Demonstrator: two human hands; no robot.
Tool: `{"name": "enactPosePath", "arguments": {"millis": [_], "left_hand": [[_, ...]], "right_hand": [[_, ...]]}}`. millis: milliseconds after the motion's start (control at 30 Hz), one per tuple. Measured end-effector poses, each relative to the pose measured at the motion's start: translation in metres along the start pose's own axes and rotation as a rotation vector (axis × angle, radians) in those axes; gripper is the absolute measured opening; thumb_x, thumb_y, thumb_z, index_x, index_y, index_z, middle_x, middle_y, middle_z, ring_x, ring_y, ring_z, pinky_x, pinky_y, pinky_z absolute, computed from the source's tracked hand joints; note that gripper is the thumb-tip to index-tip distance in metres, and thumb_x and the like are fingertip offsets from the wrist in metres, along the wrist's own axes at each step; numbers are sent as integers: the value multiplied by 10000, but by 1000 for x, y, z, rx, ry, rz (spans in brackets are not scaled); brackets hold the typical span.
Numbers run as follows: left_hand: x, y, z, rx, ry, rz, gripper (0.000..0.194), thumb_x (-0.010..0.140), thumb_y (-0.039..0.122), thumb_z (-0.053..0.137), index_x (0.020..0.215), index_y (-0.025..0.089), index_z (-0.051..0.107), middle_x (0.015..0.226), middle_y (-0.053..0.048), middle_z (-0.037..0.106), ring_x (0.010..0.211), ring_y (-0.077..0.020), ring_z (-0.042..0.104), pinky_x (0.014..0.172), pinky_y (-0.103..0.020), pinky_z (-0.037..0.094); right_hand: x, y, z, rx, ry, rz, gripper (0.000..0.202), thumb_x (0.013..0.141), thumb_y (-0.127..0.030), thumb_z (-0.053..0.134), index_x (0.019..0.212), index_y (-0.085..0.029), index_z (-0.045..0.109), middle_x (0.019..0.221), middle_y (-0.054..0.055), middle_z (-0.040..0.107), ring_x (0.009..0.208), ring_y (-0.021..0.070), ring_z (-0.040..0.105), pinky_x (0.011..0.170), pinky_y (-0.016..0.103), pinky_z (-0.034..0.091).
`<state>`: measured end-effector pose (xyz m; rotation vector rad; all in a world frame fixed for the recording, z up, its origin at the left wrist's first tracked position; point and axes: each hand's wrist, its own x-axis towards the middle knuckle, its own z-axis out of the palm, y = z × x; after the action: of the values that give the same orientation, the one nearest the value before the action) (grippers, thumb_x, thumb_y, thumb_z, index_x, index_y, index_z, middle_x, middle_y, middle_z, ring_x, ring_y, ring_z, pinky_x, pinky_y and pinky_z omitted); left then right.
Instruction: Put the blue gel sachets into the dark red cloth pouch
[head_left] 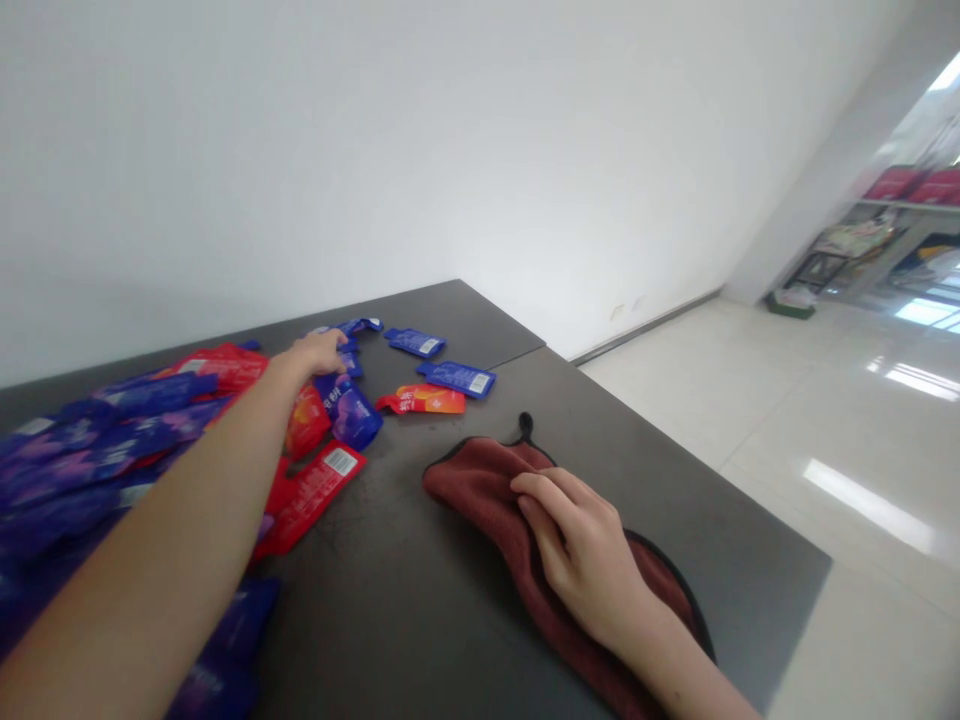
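Observation:
My left hand [321,353] reaches across the heap to its far side, fingers curled onto a blue pouch [351,362] among others. Just below it lies a blue-purple pouch [352,412], and nearer me a red pouch [319,497] with a barcode label. On the right, my right hand [577,540] pinches a reddish-brown towel [487,485] with dark edging and a small hanging loop. The towel lies bunched on the dark grey table [375,600], and the thumb and fingers are closed on its fold.
A heap of blue and red pouches [97,440] covers the left of the table. Two blue pouches [457,378] and an orange-red pouch [431,399] lie apart near the middle. A white wall [450,150] stands behind. The table's right edge drops to a shiny tiled floor [750,420].

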<state>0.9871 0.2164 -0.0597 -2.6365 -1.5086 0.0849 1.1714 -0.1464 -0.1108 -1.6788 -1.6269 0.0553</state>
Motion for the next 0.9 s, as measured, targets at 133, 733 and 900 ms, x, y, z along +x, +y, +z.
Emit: {"name": "enactPosePath", "arguments": {"millis": [133, 733, 900], "left_hand": [[-17, 11, -19, 28, 73, -67, 347, 864, 340, 521, 1153, 149, 514, 1114, -85, 564, 928, -194, 580, 772, -391, 511], [-341, 149, -46, 15, 399, 234, 656, 768, 50, 280, 1378, 286, 327, 1233, -77, 581, 997, -195, 628, 733, -268, 549], [-404, 172, 25, -63, 174, 201, 635, 724, 372, 627, 1312, 204, 459, 1103, -146, 657, 924, -303, 654, 730, -388, 570]], "right_hand": [[1, 0, 0, 19, 23, -9, 190, 908, -199, 394, 989, -223, 563, 892, 35, 610, 764, 137, 554, 703, 256, 440], [12, 18, -12, -45, 416, 99, 190, 875, -230, 416, 912, -209, 601, 887, 37, 654, 855, 172, 596, 787, 286, 432], [5, 7, -16, -87, 433, 87, 204, 871, -227, 409, 918, -201, 606, 899, 51, 656, 873, 186, 588, 797, 304, 425]]}}
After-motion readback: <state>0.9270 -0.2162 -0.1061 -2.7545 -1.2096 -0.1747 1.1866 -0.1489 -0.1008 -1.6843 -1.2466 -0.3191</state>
